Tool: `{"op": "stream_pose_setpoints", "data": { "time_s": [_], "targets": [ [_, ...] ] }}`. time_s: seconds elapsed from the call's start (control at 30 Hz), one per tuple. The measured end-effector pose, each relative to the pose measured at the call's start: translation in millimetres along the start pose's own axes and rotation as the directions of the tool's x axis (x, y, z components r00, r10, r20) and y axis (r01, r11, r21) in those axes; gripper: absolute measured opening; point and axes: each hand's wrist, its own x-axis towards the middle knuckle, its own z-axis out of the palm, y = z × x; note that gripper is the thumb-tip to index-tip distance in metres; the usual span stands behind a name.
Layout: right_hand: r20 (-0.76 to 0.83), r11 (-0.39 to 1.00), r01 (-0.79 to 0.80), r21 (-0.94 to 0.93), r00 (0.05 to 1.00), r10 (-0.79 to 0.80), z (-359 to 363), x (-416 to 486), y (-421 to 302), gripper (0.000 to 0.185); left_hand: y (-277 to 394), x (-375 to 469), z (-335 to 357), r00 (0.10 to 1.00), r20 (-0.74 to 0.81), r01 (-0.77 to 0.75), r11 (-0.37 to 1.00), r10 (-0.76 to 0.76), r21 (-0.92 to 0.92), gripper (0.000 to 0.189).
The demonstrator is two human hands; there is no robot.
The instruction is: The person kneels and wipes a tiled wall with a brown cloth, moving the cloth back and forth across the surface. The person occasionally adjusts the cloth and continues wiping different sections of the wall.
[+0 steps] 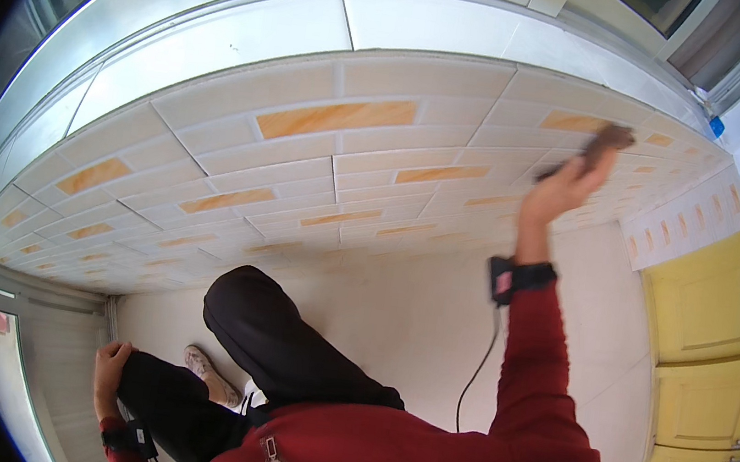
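My right hand (558,192) is stretched out to the right, holding what looks like a brown cloth (608,141) against the tiled wall (387,88). Both hand and cloth are blurred, and the cloth sticks out past either side of my fingers. The wall has cream tiles with orange rectangular inlays. At the lower left, my left hand (111,362) rests over my bent knee in black trousers (168,383), with no object in it. A black band with a cable (521,282) is around my right wrist; another band (133,437) is on the left.
Above the tiles runs a white ledge (430,25) under window frames. A small blue item (717,127) lies at its right end. Yellow cabinets (715,301) stand on the right. A glazed door (8,353) is at the lower left. Pale floor (402,311) lies below the wall.
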Motion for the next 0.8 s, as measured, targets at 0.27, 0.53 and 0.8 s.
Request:
{"op": "stream_pose_setpoints", "data": {
  "time_s": [0.27,0.53,0.8],
  "targets": [
    [0.49,0.776,0.591,0.22,0.62,-0.612,2,-127,-22,0.025,3,-3,3,0.999,-0.03,0.015,0.999,-0.013,0.047,0.031],
    [0.063,0.996,0.063,-0.059,0.996,-0.059,-2,-31,-28,0.047,-4,-2,1,1.0,-0.007,0.006,1.0,-0.006,-0.022,0.03],
    [0.449,0.842,0.534,0.081,0.734,-0.509,5,-57,-54,0.04,-5,-10,4,0.998,-0.068,-0.004,1.0,0.004,-0.007,0.03]
  ]
}}
